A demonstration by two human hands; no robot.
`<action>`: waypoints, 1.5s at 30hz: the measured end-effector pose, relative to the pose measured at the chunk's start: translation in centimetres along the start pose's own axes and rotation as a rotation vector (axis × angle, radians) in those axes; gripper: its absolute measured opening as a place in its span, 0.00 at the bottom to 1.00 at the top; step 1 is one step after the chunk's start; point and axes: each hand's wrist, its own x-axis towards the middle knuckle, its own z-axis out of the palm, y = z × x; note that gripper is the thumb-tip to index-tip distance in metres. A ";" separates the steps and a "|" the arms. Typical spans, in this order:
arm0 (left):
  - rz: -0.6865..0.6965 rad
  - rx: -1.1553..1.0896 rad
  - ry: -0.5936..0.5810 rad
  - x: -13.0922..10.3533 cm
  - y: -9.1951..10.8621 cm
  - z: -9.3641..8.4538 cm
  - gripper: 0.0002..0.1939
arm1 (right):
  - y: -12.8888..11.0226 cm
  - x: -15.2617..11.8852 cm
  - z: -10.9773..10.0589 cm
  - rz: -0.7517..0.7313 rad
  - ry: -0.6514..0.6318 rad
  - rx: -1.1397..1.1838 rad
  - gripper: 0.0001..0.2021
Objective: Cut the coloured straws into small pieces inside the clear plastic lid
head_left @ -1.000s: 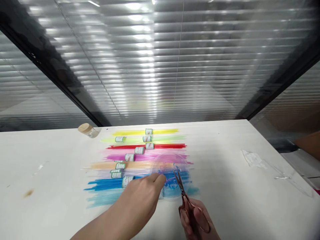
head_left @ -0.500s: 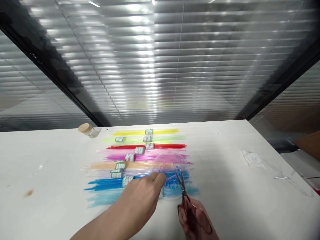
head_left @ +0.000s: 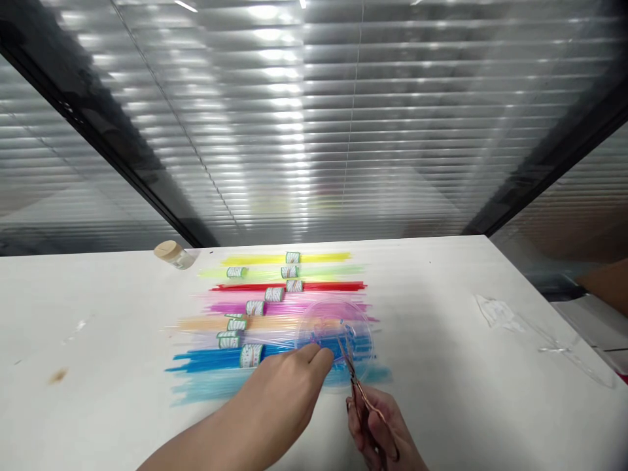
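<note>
So there's this clear round bowl (head_left: 365, 318) sitting over the right-hand part of the colourful straw bundles (head_left: 209, 360) on the white table (head_left: 451, 379). Small cut bits (head_left: 342, 323) are scattered inside, blue ones the easiest to spot, and the straws' colours show right through the plastic.

Right hand (head_left: 383, 418) is wrapped around the handles of the scissors (head_left: 352, 373), blades a bit apart over the bowl. Left hand (head_left: 299, 379) is at the bowl's near-left side, thumb and finger pinched together — can't tell what's between them.

Other container: a see-through jar (head_left: 182, 260) with a tan lid (head_left: 168, 249), back left — contents too small to make out.
</note>
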 end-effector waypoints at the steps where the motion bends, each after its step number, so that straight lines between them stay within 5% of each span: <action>1: 0.007 -0.003 0.007 0.0 0.0 0.1 0.15 | 0.0 0.0 0.0 0.006 0.004 -0.020 0.34; 17: 0.009 0.017 -0.004 0.2 0.6 -0.7 0.14 | 1.4 -0.1 -1.0 -0.051 0.033 -0.089 0.29; 30: -0.009 0.060 -0.064 0.4 1.1 -1.4 0.15 | 0.1 0.1 -0.2 -0.132 0.149 -0.264 0.28; 37: -0.022 0.046 -0.071 0.3 1.2 -2.0 0.16 | 0.3 0.0 -0.4 -0.044 0.131 -0.216 0.30; 45: -0.064 0.143 -0.082 0.8 0.6 -1.3 0.17 | 2.6 0.1 -0.6 0.049 0.255 -0.087 0.30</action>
